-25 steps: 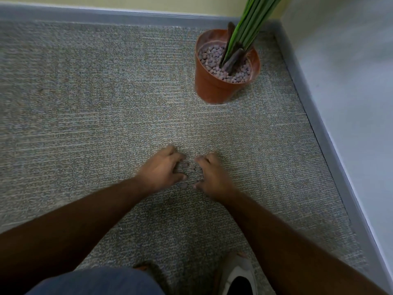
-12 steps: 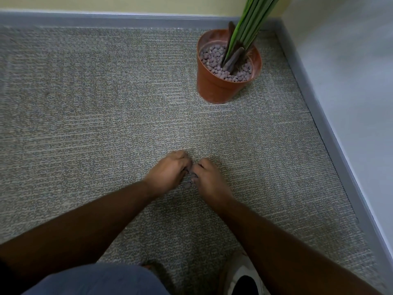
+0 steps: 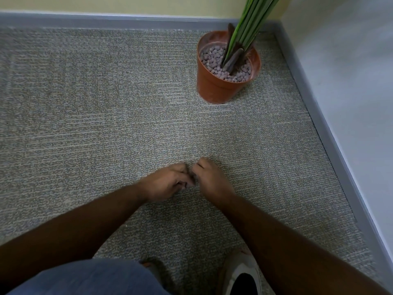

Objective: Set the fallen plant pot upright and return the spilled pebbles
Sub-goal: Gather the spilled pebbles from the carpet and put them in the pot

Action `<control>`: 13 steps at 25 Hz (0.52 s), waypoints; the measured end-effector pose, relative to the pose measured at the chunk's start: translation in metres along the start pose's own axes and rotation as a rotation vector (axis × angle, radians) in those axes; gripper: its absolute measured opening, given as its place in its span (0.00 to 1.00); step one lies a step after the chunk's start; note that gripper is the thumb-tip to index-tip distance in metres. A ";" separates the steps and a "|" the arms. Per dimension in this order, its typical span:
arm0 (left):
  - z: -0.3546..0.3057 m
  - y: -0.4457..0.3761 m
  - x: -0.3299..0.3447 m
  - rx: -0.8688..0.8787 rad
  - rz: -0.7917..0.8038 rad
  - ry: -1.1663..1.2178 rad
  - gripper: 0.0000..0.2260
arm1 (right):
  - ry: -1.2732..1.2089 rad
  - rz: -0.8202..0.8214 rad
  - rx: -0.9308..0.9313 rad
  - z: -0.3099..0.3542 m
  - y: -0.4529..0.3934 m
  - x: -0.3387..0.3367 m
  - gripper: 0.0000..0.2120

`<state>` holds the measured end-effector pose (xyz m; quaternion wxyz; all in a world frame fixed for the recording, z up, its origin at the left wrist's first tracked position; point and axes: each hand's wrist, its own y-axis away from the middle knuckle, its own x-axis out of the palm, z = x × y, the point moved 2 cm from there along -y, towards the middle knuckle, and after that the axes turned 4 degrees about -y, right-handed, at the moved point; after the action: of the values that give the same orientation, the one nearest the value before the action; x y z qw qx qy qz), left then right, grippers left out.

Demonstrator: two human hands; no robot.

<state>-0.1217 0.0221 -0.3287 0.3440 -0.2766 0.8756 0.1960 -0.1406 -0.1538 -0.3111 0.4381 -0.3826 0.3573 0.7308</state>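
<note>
An orange plant pot (image 3: 214, 86) stands upright on the carpet near the room's far right corner. Green stalks (image 3: 251, 24) rise from it, and pale purple-grey pebbles (image 3: 214, 60) fill it to just under the rim. Well in front of the pot, my left hand (image 3: 168, 182) and my right hand (image 3: 210, 179) rest on the carpet, knuckles up and fingers curled inward until they touch. The spilled pebbles they have scooped together are almost wholly hidden between the fingers; only a dark glimpse (image 3: 192, 177) shows.
Grey-beige carpet (image 3: 85, 113) covers the floor. A grey skirting board (image 3: 331, 143) runs along the right wall and the far wall. My white shoe (image 3: 242, 273) and my blue-clad knee (image 3: 89, 277) are at the bottom edge.
My hands have drawn together from about a palm's width apart, closing over the loose pebbles that lay between them. The pot has not moved.
</note>
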 end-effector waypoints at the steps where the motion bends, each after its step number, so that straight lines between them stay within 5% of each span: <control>1: -0.002 -0.001 0.001 0.030 0.011 -0.061 0.14 | 0.006 -0.007 -0.005 0.000 0.001 0.001 0.02; 6: -0.010 -0.003 0.007 0.108 -0.001 -0.308 0.14 | -0.032 -0.045 0.003 0.001 0.004 0.003 0.02; 13: -0.008 0.003 0.003 0.078 -0.137 -0.270 0.08 | -0.368 -0.208 0.217 -0.001 -0.004 -0.003 0.02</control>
<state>-0.1289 0.0192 -0.3249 0.4817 -0.2933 0.8073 0.1734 -0.1362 -0.1546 -0.3098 0.6073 -0.2282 0.3066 0.6965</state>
